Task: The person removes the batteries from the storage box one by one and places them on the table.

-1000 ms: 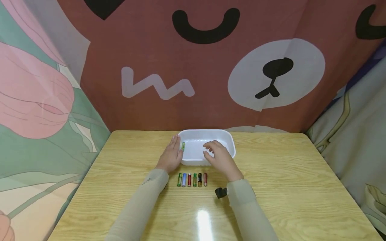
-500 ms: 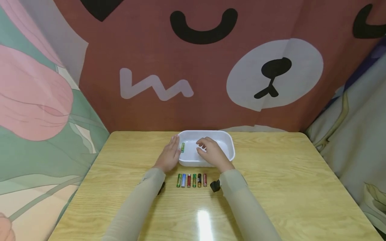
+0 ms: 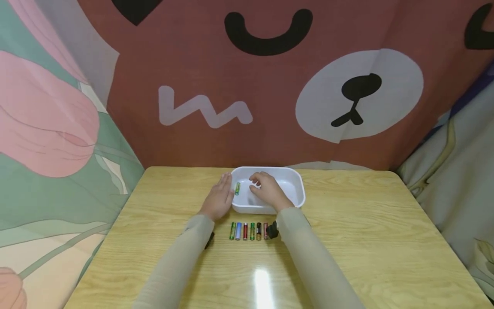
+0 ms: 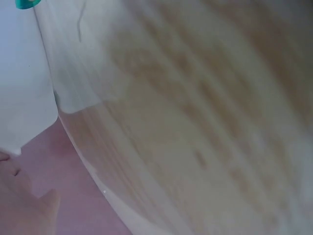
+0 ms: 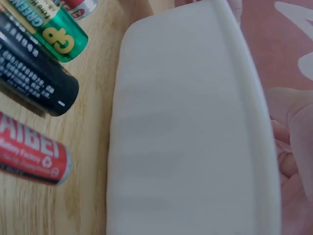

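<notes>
A white plastic tray (image 3: 285, 207) stands near the table's back edge. Inside it, by the left wall, lies one green battery (image 3: 237, 189). My left hand (image 3: 218, 198) rests along the tray's outer left side, its fingers straight. Over the tray's middle hovers my right hand (image 3: 268, 190), fingers loosely bent, with no object visible between them. In front of the tray is a row of batteries: green (image 3: 233, 231), blue (image 3: 239, 231), red (image 3: 245, 231), green (image 3: 252, 231), black (image 3: 259, 231) and red (image 3: 266, 227). The right wrist view shows the black battery (image 5: 36, 66) close beside the tray wall (image 5: 181, 122).
The wooden table (image 3: 347, 240) extends to both sides and toward me. Behind it hangs a brown cloth (image 3: 200, 146) with a bear print. A black wrist camera (image 3: 272, 230) on my right arm sits right at the end of the battery row.
My right hand has moved left and slightly farther back over the tray. My left hand keeps its place at the tray's side. The batteries have stayed where they were.
</notes>
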The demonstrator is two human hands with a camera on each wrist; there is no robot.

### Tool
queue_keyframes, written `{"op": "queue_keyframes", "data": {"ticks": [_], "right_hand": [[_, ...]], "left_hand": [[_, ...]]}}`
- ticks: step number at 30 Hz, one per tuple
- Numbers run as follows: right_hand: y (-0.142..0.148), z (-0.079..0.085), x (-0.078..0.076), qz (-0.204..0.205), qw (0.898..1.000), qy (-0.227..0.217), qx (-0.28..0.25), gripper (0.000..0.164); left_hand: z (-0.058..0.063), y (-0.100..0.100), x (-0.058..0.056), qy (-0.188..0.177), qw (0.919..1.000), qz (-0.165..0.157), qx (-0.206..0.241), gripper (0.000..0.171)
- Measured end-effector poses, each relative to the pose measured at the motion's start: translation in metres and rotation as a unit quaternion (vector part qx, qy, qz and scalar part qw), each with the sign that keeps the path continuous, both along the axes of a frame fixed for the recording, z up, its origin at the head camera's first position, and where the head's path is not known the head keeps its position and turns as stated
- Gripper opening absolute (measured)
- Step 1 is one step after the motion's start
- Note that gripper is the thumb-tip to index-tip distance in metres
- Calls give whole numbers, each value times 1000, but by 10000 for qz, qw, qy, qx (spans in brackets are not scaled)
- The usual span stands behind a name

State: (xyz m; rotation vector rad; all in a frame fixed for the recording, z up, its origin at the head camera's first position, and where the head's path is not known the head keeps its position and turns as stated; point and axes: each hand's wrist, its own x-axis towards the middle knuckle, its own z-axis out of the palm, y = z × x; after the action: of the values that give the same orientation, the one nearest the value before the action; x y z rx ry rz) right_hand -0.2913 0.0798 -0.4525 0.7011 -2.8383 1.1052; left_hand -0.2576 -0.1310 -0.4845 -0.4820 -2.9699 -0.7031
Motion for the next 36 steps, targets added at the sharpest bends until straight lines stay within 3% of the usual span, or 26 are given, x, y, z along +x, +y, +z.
{"op": "queue_keyframes", "data": {"ticks": [12,21,26,36], "right_hand": [[-20,-12,-4,60,9982,-584,-78,34],[-29,-18,-12,126,9982,-567,140,38],[-34,-20,-17,107,9962,-781,369,47],[-42,-30,-25,107,9953,-831,486,55]], "left_hand": [[-7,-3,-3,142,9999,11,-97,60],[-4,-1,-1,214,9998,-27,-44,59],[-1,1,0,176,9998,-54,-75,59],[-6,-1,-3,301,9994,-129,-59,59]]}}
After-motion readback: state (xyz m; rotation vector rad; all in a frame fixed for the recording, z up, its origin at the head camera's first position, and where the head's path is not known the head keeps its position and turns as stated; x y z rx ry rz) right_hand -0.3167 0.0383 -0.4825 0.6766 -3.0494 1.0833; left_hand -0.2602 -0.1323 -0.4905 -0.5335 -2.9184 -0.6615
